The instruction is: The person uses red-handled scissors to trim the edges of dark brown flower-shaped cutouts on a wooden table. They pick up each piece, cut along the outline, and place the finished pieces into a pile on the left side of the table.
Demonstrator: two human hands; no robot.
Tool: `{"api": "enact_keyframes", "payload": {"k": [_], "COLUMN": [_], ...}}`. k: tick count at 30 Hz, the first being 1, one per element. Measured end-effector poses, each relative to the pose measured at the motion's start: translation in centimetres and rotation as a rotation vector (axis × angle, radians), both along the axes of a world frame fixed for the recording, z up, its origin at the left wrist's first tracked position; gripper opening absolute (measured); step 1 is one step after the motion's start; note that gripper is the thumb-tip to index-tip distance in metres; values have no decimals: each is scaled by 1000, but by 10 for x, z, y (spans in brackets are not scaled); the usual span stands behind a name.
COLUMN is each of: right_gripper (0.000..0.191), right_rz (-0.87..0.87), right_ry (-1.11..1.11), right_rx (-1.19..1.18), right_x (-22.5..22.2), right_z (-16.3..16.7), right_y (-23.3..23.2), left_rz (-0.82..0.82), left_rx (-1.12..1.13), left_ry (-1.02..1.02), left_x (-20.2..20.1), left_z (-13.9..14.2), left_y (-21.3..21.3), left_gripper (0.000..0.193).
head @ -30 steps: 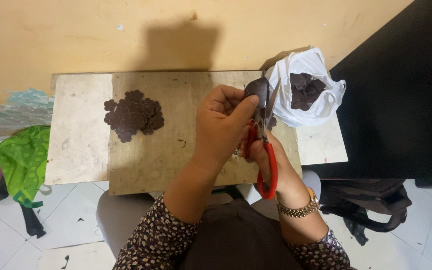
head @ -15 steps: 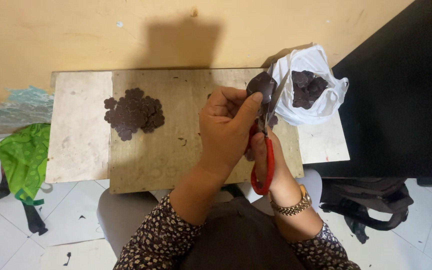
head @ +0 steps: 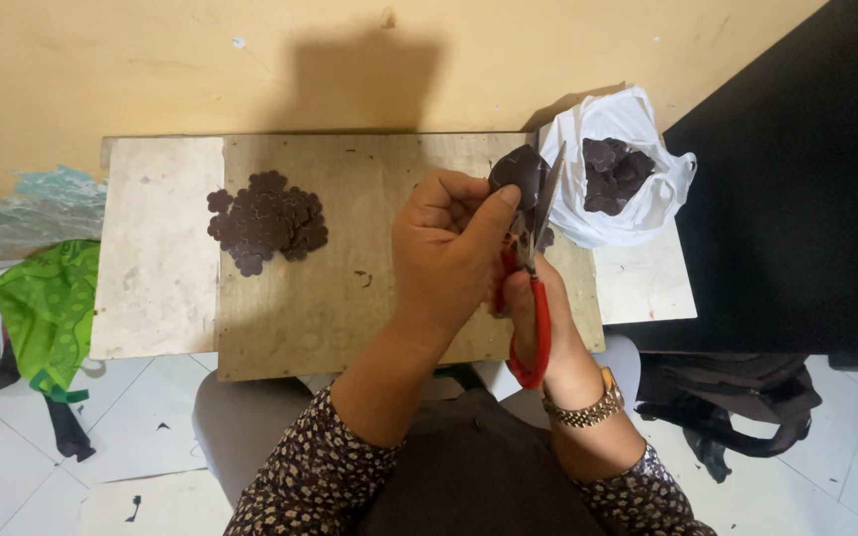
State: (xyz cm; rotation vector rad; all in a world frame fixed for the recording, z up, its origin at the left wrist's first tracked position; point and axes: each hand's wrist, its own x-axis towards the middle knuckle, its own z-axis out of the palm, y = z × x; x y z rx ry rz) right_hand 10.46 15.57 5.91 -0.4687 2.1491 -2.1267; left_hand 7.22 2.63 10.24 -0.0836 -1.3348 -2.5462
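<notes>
Since half a second earlier the scissors (head: 536, 268) had swung their blades a little more upright and the dark piece (head: 516, 171) had lifted slightly toward the wall, and both hands had stayed close together over the board. The dark brown piece sat pinched between thumb and fingers of the left hand (head: 449, 253), held up above the far right part of the wooden board (head: 350, 298), its right edge meeting the blades. The right hand (head: 538, 308) was wrapped through the red handles, closed on them, blades parted around the piece's edge. Just right of the blades lay a white plastic bag (head: 647, 194) holding more dark flower-shaped cutouts (head: 613, 174). Well to the left on the board rested a flat pile of cutouts (head: 268, 220). A gold bracelet (head: 583, 409) circled the right wrist. A green bag (head: 47, 308) lay on the tiled floor at far left.
</notes>
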Motion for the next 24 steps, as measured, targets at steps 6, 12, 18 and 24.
{"api": "enact_keyframes", "payload": {"k": [6, 12, 18, 24], "right_gripper": [63, 56, 57, 56], "right_rz": [27, 90, 94, 79], "right_ry": [9, -2, -41, -39], "right_rx": [10, -50, -2, 56], "right_x": [3, 4, 1, 0], "right_z": [12, 22, 17, 11], "right_y": [-1, 1, 8, 13], "left_rz": [-14, -63, -120, -113], "left_rx": [-53, -26, 0, -73], "left_ry": [-23, -8, -17, -15], "left_x": [1, 0, -5, -5], "left_z": [3, 4, 1, 1], "left_y": [-7, -11, -14, -18], "left_gripper": [12, 11, 11, 11]}}
